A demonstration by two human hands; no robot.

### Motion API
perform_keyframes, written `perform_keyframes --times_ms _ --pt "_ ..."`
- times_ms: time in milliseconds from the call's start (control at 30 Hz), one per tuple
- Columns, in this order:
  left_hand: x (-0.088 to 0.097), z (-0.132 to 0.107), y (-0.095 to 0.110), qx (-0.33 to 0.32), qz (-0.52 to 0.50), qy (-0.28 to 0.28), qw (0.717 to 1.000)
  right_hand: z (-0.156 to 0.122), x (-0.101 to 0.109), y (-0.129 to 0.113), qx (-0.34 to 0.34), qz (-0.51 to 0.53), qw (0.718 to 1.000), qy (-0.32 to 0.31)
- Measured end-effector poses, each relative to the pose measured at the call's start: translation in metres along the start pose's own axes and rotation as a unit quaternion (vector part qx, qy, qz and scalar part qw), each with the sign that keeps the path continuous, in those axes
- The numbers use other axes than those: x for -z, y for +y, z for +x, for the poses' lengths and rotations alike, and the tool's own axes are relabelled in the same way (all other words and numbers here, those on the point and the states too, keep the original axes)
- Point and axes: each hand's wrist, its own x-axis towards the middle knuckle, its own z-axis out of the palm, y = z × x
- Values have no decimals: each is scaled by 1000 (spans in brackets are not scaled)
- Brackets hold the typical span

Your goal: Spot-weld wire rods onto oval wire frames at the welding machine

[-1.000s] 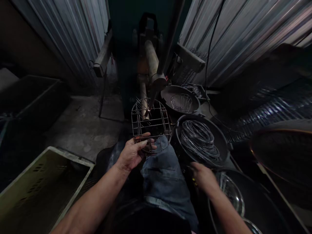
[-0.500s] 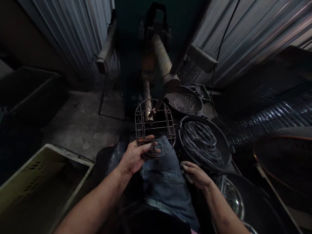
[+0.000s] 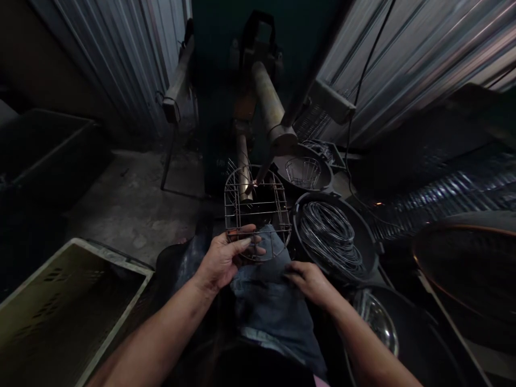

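Note:
A small wire basket [image 3: 258, 203] with a rounded end is held up in front of me. My left hand [image 3: 223, 259] grips its near edge, thumb on top and fingers underneath among the wires. The far part of the basket surrounds the lower metal rod [image 3: 244, 172] of a welding machine, where a slanted tip meets the wires. Above it extends the machine's thick upper cylinder [image 3: 271, 99]. My right hand [image 3: 312, 282] is over my jeans [image 3: 270, 301], to the right of the basket and apart from it. Its fingers are curled together; whatever may be in them is too dark to see.
A round pan [image 3: 365, 236] at right holds looped wire rings [image 3: 330, 236]. Behind it, another pan [image 3: 310, 181] contains a wire frame [image 3: 302, 171]. Shiny round metal pieces [image 3: 382, 325] lie at lower right. A yellowish plastic crate [image 3: 36, 279] stands at left.
My right hand has moved left and slightly up, away from the pan's side and over my leg. The left hand and basket stay nearly in place.

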Motion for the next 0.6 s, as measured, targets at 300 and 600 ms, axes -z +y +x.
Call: perform_keyframes --times_ms 300,600 --pt "2 1 -1 6 -1 4 1000 0 18 -15 -120 133 981 -77" --pt "2 1 -8 12 0 -1 1000 45 6 -113 256 -296 883 260"
